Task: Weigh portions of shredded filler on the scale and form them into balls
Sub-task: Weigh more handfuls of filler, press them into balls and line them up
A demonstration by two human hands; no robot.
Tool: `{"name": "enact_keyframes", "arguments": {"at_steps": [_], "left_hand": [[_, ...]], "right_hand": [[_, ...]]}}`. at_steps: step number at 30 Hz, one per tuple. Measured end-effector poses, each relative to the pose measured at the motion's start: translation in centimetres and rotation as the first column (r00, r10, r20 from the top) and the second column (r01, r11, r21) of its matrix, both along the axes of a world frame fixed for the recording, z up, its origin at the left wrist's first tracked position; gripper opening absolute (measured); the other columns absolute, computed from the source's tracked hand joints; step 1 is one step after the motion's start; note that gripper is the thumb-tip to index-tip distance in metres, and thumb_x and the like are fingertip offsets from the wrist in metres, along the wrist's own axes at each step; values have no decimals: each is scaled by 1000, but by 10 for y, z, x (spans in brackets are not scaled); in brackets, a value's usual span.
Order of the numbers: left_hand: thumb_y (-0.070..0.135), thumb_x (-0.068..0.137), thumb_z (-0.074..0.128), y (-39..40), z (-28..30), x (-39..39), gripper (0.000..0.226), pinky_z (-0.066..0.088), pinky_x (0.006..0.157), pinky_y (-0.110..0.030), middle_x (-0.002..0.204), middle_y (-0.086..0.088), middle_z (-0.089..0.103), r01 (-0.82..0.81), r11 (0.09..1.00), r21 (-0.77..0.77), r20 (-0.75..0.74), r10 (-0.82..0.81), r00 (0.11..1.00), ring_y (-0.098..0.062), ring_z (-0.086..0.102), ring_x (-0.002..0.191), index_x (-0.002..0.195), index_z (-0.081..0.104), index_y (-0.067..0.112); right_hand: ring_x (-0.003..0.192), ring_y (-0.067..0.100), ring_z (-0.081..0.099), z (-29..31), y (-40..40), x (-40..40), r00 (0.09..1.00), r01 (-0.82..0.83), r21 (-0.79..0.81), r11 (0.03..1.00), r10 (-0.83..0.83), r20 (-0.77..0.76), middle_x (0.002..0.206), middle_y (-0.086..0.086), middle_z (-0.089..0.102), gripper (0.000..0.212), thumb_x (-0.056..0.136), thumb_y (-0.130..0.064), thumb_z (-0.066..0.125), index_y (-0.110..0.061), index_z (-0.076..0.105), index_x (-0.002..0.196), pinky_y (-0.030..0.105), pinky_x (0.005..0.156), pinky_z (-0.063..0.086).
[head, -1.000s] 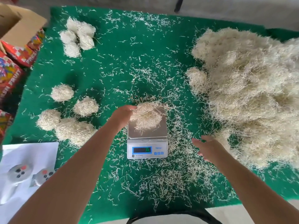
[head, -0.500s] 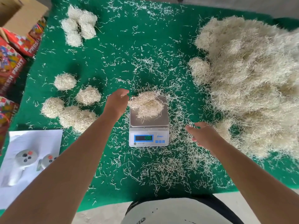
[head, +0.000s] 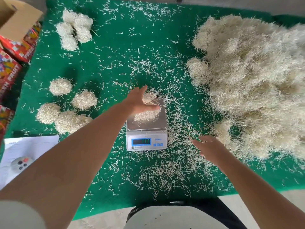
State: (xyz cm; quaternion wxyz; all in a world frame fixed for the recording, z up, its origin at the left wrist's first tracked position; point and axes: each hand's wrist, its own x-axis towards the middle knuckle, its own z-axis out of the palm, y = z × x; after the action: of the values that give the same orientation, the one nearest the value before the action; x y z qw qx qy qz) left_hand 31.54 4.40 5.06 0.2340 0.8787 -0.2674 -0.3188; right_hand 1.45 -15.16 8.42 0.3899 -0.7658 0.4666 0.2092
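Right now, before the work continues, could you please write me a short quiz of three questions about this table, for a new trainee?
1. True or false: the portion of filler lies on the scale plate.
2. Which hand touches that portion?
A. left hand
B. right hand
C. both
3. Fill in: the big pile of loose filler lies on the ______ side of the green mat.

Key:
1. True.
2. A. The left hand's fingers are spread over it; the right hand hovers open over the mat, beside the scale.
3. Right. The finished balls lie on the left.
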Motion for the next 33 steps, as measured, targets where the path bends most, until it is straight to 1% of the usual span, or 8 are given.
{"name": "enact_keyframes", "arguments": {"at_steps": [4, 7, 11, 16, 21, 26, 29, 33], "left_hand": [[79, 62, 81, -9, -23, -25, 133, 11, 124, -67, 171, -9, 19, 190, 958, 215, 124, -219, 968, -40, 18, 157, 164, 5, 41], [30, 83, 85, -11, -38, -52, 99, 18, 124, -66, 172, -11, 16, 154, 967, 202, 248, -203, 947, -39, 18, 157, 162, 25, 40], [-10, 88, 65, -8, -35, -91, 78, 51, 106, -42, 145, -12, 56, -4, 997, -73, 224, 20, 974, -27, 58, 124, 153, 48, 30], [0, 91, 66, -24, 22, -141, 58, 49, 57, -15, 111, 0, 71, -156, 906, -393, -126, 115, 985, -1, 65, 72, 134, 56, 37], [41, 76, 74, -55, 91, -185, 36, 55, 74, -35, 99, -10, 78, -667, 620, -413, -727, 215, 652, -20, 74, 83, 107, 74, 23], [32, 93, 73, -84, 111, -210, 5, 55, 53, -30, 89, -9, 78, -727, 593, -348, -679, 376, 631, -19, 72, 65, 97, 71, 34], [28, 97, 71, -99, 117, -228, 6, 56, 50, -29, 84, -6, 77, -662, 648, -377, -603, 371, 706, -19, 73, 61, 101, 69, 25], [30, 97, 68, -127, 127, -239, 17, 55, 57, -28, 89, -11, 73, -579, 742, -338, -463, 405, 789, -17, 64, 61, 108, 62, 19]], "right_hand": [[70, 20, 70, 3, -7, -11, 1000, -21, -29, 999, 20, -21, 90, 8, 76, 58, 101, -53, 61, -23, 49, 149, 25, 54, 55], [41, 3, 50, 1, -11, -18, 1000, -10, -50, 999, 9, -26, 93, 13, 77, 55, 102, -52, 59, -21, 49, 147, 19, 43, 46], [88, 9, 71, 7, -10, -6, 997, 54, -15, 998, -53, 61, 143, 24, 59, 47, 108, -28, 55, -16, 45, 153, 27, 79, 61], [87, 17, 76, 40, -4, 36, 941, -107, 74, 992, 77, 329, 120, 2, 73, 48, 106, -55, 49, -29, 51, 146, 33, 64, 61], [59, 8, 52, 75, -6, 57, 869, -248, 277, 929, 87, 486, 81, -2, 68, 63, 92, -74, 42, -27, 67, 125, 21, 52, 46], [39, 2, 36, 75, -25, 48, 805, -134, 196, 971, -9, 593, 51, -12, 57, 38, 104, -48, 58, -29, 70, 73, 20, 38, 35], [34, 0, 36, 74, -44, 40, 824, -103, 188, 977, -22, 566, 56, -5, 58, 32, 107, -27, 58, -20, 69, 78, 19, 35, 33], [48, 4, 52, 70, -64, 26, 883, -16, 253, 967, -105, 458, 75, -2, 64, 20, 108, -22, 56, -21, 74, 118, 18, 44, 40]]}}
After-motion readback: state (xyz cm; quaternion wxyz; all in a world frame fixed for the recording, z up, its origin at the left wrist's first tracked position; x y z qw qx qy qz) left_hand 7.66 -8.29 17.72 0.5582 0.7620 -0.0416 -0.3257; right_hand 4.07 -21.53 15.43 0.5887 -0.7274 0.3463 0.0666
